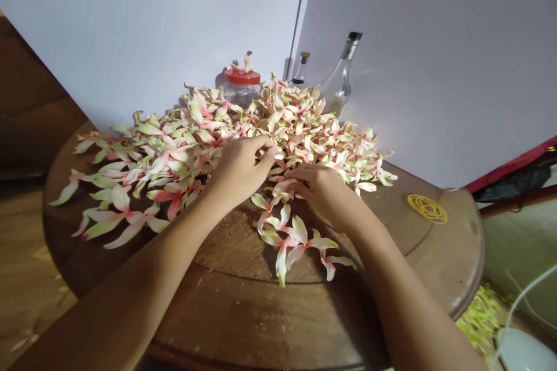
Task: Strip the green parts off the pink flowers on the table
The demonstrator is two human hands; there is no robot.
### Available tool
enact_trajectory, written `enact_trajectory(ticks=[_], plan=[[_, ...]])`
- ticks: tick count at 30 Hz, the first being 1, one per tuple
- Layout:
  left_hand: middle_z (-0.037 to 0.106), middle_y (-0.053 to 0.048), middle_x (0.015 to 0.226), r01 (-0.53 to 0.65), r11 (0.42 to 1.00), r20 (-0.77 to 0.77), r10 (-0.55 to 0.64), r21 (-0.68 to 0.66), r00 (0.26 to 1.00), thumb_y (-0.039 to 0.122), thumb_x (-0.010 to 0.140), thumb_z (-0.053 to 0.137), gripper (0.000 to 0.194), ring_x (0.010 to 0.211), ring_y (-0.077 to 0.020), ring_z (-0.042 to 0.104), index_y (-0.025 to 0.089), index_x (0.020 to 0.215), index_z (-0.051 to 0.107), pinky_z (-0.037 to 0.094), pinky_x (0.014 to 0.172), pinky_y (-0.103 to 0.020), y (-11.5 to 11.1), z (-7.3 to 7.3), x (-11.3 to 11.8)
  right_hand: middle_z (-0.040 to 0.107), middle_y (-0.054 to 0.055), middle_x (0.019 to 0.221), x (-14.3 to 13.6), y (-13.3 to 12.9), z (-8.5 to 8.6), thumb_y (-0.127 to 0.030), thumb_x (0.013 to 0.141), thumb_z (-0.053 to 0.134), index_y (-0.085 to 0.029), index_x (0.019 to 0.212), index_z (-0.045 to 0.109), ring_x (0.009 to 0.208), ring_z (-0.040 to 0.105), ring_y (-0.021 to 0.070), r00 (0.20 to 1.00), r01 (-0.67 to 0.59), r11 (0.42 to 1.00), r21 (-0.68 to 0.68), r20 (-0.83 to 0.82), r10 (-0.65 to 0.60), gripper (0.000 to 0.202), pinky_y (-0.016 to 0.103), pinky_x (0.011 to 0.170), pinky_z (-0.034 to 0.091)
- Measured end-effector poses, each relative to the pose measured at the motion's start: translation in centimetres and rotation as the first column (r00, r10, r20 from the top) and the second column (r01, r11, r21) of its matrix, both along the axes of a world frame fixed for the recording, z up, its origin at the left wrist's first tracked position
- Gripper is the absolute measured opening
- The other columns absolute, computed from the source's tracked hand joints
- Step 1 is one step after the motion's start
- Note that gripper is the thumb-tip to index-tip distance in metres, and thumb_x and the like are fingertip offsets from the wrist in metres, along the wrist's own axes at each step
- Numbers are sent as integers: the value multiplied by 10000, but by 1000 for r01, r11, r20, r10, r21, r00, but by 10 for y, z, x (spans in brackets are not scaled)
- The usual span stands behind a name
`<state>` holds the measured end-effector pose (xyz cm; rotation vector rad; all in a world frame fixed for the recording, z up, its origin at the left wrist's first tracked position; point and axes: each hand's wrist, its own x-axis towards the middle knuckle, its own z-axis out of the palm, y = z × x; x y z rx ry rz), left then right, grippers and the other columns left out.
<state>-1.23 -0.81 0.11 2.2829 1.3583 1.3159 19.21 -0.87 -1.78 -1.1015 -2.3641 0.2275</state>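
Observation:
A broad heap of pale pink and greenish-white flowers (169, 153) covers the back of a round wooden table (243, 313). At the front of the heap is my left hand (248, 165), its thumb and fingers closed in a pinch; what lies between the fingertips is hidden among petals. Close by on the right, my right hand (319, 185) has its fingers curled on a pinkish flower (285, 186). Below the hands, several joined-looking flowers (298, 237) trail over the wood towards me; whether a thread links them I cannot tell.
Behind the heap stand a red-lidded jar (241, 78), a small corked bottle (301, 69) and a tall clear bottle (342, 78) against the wall. Yellow rubber bands (427, 208) lie at the table's right. Yellow-green petals (478, 316) cover the floor near a white container (526, 351).

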Motion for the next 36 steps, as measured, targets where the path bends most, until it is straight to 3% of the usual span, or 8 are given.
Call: enact_trajectory(ticks=[5, 8, 12, 14, 20, 28, 32, 36], plan=[[763, -50, 917, -8, 999, 54, 6, 44, 999, 262, 948, 572, 169, 796, -192, 684, 192, 923, 723, 481, 710, -311, -1, 1, 0, 701, 65, 947, 3, -4, 14, -288, 963, 614, -237, 1048, 753, 785, 615, 177, 978, 121, 988, 101, -183, -101, 171, 337, 704, 480], [766, -72, 1035, 26, 999, 144, -30, 30, 989, 322, 944, 617, 200, 952, -217, 704, 195, 1038, 739, 529, 814, -334, -3, 2, 0, 662, 49, 889, 1, -8, 21, -382, 950, 642, -235, 1000, 753, 733, 568, 161, 899, 202, 977, 68, -409, -158, 191, 317, 664, 449], [771, -74, 1033, 153, 988, 415, -139, -1, 899, 385, 871, 735, 303, 949, -207, 725, 206, 1116, 738, 581, 847, -330, -5, 2, 5, 618, 34, 889, -10, -14, 22, -415, 923, 676, -234, 971, 739, 712, 537, 135, 729, 112, 990, -90, -669, -143, 198, 285, 625, 429], [776, -71, 989, 208, 978, 514, -169, -19, 841, 376, 832, 779, 293, 901, -202, 735, 200, 1065, 749, 602, 822, -322, -7, 2, 9, 623, 35, 901, -17, -17, 21, -406, 920, 680, -231, 983, 729, 710, 543, 129, 689, 39, 989, -145, -713, -132, 192, 277, 617, 432], [781, -71, 975, 283, 956, 654, -168, -72, 737, 354, 767, 838, 289, 887, -214, 741, 195, 996, 762, 625, 782, -319, -8, 2, 12, 669, 34, 873, -29, -25, 18, -422, 929, 661, -231, 1019, 710, 715, 561, 146, 760, -1, 984, -177, -640, -114, 217, 283, 615, 432], [775, -68, 1070, 313, 947, 661, -195, -65, 725, 368, 783, 824, 280, 995, -231, 728, 216, 1015, 780, 610, 891, -371, -4, -1, 12, 673, 16, 834, -27, -26, 18, -420, 923, 675, -226, 994, 717, 685, 551, 142, 787, 7, 992, -129, -612, -85, 211, 286, 620, 425], [771, -66, 1015, 253, 967, 583, -187, -34, 791, 313, 837, 770, 224, 936, -209, 729, 201, 1030, 745, 607, 835, -328, -9, 2, 13, 663, 12, 787, -26, -26, 17, -431, 927, 667, -221, 1000, 714, 650, 543, 140, 804, 43, 992, -116, -585, -103, 228, 282, 588, 414], [745, -43, 914, 137, 990, 353, -137, 26, 925, 249, 903, 664, 86, 848, -182, 706, 193, 948, 711, 577, 770, -298, -16, 7, 12, 695, 27, 796, -26, -24, 16, -426, 937, 658, -211, 992, 708, 652, 579, 147, 858, 135, 991, -10, -499, -122, 228, 284, 596, 421]])
